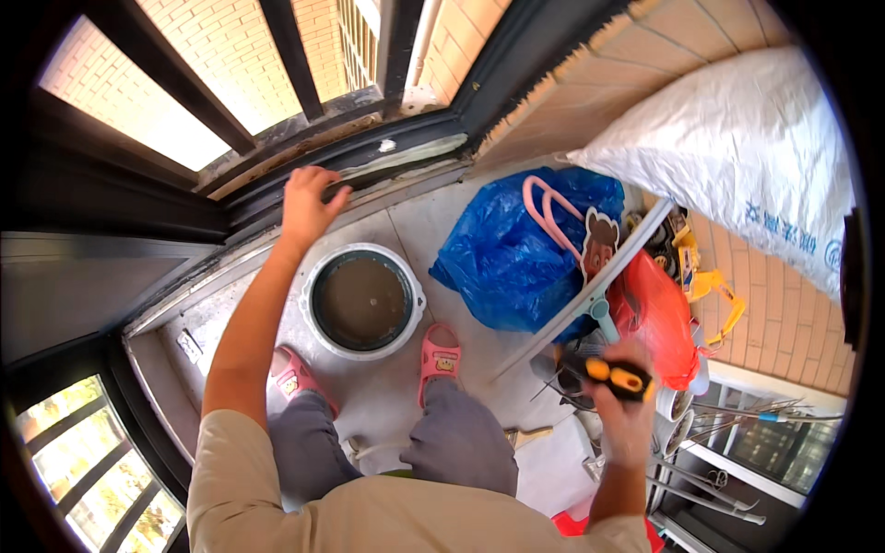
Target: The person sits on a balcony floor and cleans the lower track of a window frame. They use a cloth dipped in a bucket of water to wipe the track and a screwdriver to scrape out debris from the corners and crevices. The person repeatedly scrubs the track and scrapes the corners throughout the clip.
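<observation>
My left hand [309, 205] reaches to the dark window frame [406, 147] ahead of me, its fingers curled at a small dark piece that I cannot make out. A smeared pale strip [415, 158] runs along the frame just right of these fingers. Off to the right, my right hand [625, 419] is closed round a black-and-yellow handled tool [616, 373]; motion blur hides its working end. Between my left forearm and the bags stands a round white-rimmed bucket [311, 309] with murky brown water [359, 295] in it.
A blue plastic bag [498, 249], a red bag [653, 313] and a leaning grey metal bar [590, 286] crowd the right side. Above them bulges a white woven sack [728, 147]. A yellow toy digger [714, 286] lies by the brick wall. A brush [528, 435] is near my right leg.
</observation>
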